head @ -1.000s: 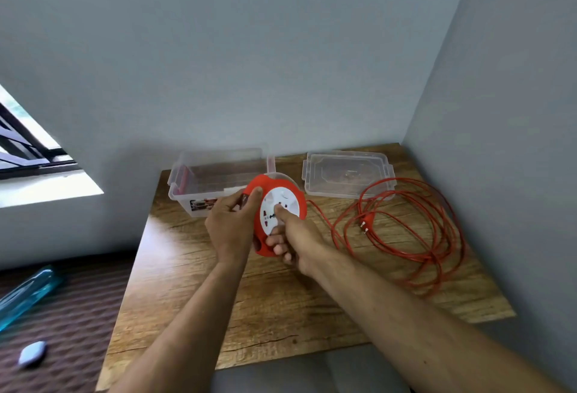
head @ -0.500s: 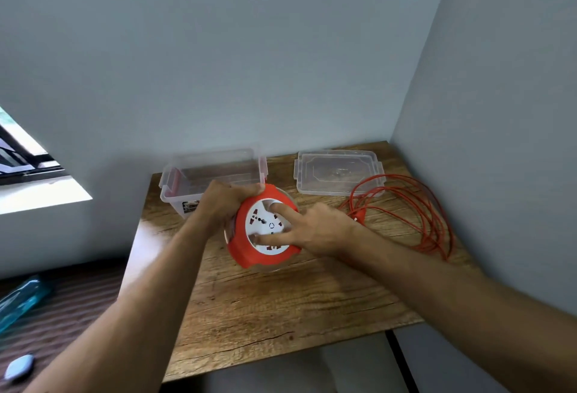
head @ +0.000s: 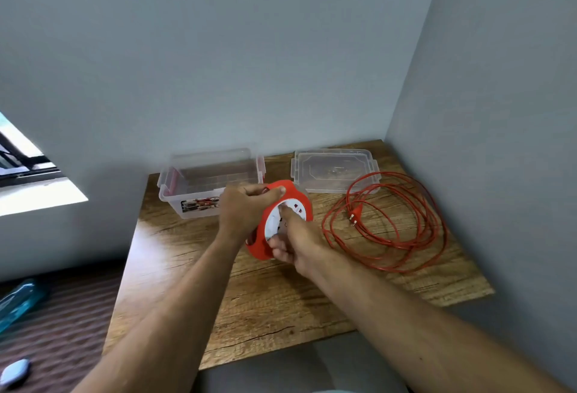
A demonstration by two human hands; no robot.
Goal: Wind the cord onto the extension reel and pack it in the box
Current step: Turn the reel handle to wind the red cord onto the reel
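A red extension reel (head: 299, 199) with a white socket face is held upright over the middle of the wooden table (head: 274, 308). My left hand (head: 242, 211) grips its red rim from the left and top. My right hand (head: 295, 241) holds the lower edge, with one finger pressed on the white face. The red cord (head: 390, 220) lies in loose loops on the table to the right, its plug (head: 354, 215) resting inside the loops. A clear plastic box (head: 212, 183) stands open at the back left.
The box's clear lid (head: 334, 169) lies flat at the back right, partly under the cord. Walls close in behind and on the right. On the floor at left lie a blue bottle (head: 18, 302) and a small pale object (head: 14, 372).
The reel has been tipped from facing up to standing more upright. My right hand shifted from the reel's face down to its lower edge. The cord loops have not moved.
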